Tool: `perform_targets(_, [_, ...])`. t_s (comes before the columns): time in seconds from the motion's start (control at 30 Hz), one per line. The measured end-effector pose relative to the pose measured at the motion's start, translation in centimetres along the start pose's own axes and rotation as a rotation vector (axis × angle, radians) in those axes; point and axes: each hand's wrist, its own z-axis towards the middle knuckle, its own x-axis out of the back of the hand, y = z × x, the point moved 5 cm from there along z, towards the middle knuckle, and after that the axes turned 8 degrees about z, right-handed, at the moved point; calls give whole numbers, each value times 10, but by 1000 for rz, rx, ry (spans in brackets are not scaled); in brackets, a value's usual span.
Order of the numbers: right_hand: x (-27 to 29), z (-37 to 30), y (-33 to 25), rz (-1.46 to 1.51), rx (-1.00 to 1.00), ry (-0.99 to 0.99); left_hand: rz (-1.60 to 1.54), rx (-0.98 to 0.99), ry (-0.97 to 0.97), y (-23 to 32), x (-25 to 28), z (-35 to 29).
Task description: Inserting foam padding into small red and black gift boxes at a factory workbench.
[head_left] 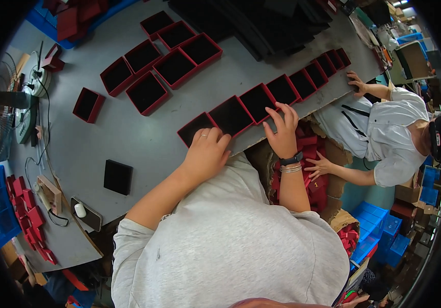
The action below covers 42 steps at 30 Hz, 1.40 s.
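Note:
A row of open red boxes [229, 117] with black insides runs along the table's near edge. My left hand [206, 152] is at the row's left end, its fingers bent and close together over the near wall of the leftmost red box [192, 128]. The fingertips are partly hidden inside that box. Farther right, my right hand [283, 134] has its fingers spread, the tips at the near corner of a red box [257, 104] in the row. A dark watch and bracelets circle the right wrist.
More open red boxes [174, 68] stand in a cluster farther back. A black square pad [118, 177] and a phone [86, 214] lie left. Black sheets [261, 25] are piled at the back. A carton of red pieces [315, 190] and a co-worker [385, 123] are at the right.

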Motion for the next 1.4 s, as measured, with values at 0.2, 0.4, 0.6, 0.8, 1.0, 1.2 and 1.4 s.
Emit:
perform_targets(0.2, [-6, 6, -35, 106, 73, -23, 123, -110, -23, 15, -10, 31])
perform_targets(0.4, [-21, 8, -60, 204, 109, -121, -53, -63, 109, -4, 33, 17])
perform_targets(0.6, [-40, 10, -89, 190, 276, -254, 184, 321, 399, -98, 64, -13])
perform_targets(0.8, [-56, 11, -119, 254, 364, -331, 461, 591, 289, -145, 64, -9])
perform_targets(1.0, [-63, 14, -115, 135, 270, -390, 363, 557, 195, -137, 50, 53])
perform_targets(1.2, [-65, 14, -99, 95, 214, -374, 341, 568, 287, -138, 40, 45])
perform_targets(1.4, [-66, 25, -77, 122, 191, -341, 104, 600, 202, -108, 55, -19])
